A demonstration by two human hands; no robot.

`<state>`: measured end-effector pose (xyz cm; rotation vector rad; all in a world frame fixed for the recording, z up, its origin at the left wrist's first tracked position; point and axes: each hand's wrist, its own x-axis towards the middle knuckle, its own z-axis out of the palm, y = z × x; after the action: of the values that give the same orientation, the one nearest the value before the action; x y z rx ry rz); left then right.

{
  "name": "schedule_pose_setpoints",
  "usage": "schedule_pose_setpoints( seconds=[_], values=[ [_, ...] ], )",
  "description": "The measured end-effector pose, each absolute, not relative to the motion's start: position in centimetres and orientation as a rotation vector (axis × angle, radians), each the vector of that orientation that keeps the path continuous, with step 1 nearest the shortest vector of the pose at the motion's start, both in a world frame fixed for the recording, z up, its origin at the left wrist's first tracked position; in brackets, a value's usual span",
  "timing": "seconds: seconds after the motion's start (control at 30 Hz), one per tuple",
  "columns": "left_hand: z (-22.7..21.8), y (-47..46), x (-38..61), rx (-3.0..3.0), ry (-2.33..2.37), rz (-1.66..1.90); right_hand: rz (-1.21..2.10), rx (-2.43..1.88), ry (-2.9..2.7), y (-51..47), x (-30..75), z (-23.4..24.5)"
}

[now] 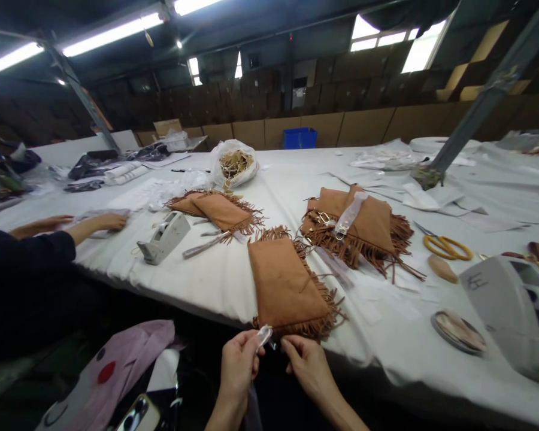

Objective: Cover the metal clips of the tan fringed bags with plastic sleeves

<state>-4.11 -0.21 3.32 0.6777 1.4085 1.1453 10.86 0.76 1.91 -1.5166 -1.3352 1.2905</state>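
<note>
My left hand (239,364) is closed on a small shiny piece wrapped in clear plastic (264,336), with a strip of plastic trailing below. Close beside it, my right hand (309,364) has its thumb and forefinger pinched together; whatever they grip is too small to make out. Both hands are at the table's front edge, just below a brown fringed pouch (287,281) lying flat. Farther right, more fringed pouches (368,218) lie stacked, with a metal clasp and a plastic-wrapped strap (351,215) on top. Another pair of fringed pouches (222,209) lies to the left.
A tape dispenser (165,238) and a metal tool (206,245) lie on the left. Yellow-handled scissors (448,246), a round dish (458,332) and a larger dispenser (507,305) are on the right. A co-worker's hands (110,221) handle plastic at far left. A bag of tan pieces (236,164) stands behind.
</note>
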Motion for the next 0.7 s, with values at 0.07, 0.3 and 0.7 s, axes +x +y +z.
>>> schedule_pose_setpoints(
  seconds=[0.07, 0.3, 0.7],
  values=[
    [3.7, -0.4, -4.1, 0.870, 1.529, 1.148, 1.328, -1.541, -1.176, 0.4, 11.1, 2.2],
    [4.4, -1.3, -3.6, 1.248, 1.652, 1.138, 1.623, -1.320, -0.819, 0.3, 8.5, 4.5],
    [3.0, -1.4, -3.1, 0.765, 1.336, 1.188, 1.670, -1.111, -0.726, 0.6, 7.0, 3.2]
  ],
)
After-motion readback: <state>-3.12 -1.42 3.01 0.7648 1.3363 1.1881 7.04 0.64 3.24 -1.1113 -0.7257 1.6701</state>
